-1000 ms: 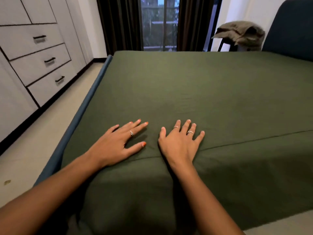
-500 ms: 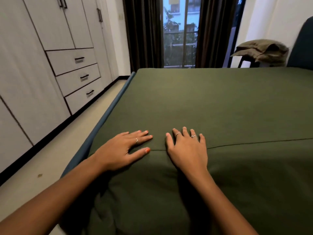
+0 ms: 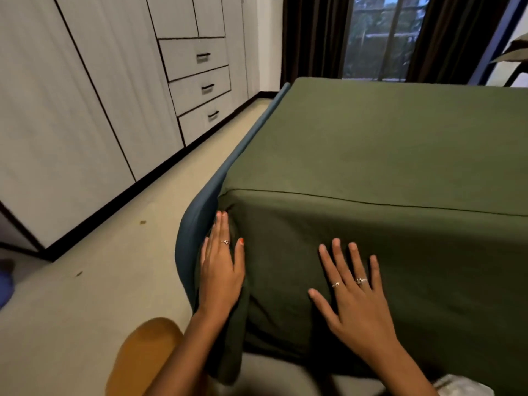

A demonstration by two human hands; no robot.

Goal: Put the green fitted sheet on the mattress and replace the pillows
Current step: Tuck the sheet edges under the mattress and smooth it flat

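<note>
The green fitted sheet (image 3: pixel 385 155) covers the mattress top and hangs down its near side. My left hand (image 3: pixel 221 267) lies flat with straight fingers at the near left corner, pressing the sheet's fold against the blue bed frame (image 3: pixel 197 224). My right hand (image 3: pixel 351 290) rests spread and flat on the sheet's near side face. A loose flap of sheet hangs below my left wrist. No pillows are in view.
A grey wardrobe with drawers (image 3: pixel 197 81) lines the left wall across a strip of beige floor (image 3: pixel 114 252). Dark curtains and a window (image 3: pixel 377 38) stand beyond the bed. My orange-clad knee (image 3: pixel 140 358) is below the corner.
Both hands slid off the mattress top down to its near side. My left hand went to the left corner by the blue frame. The view swung left and down.
</note>
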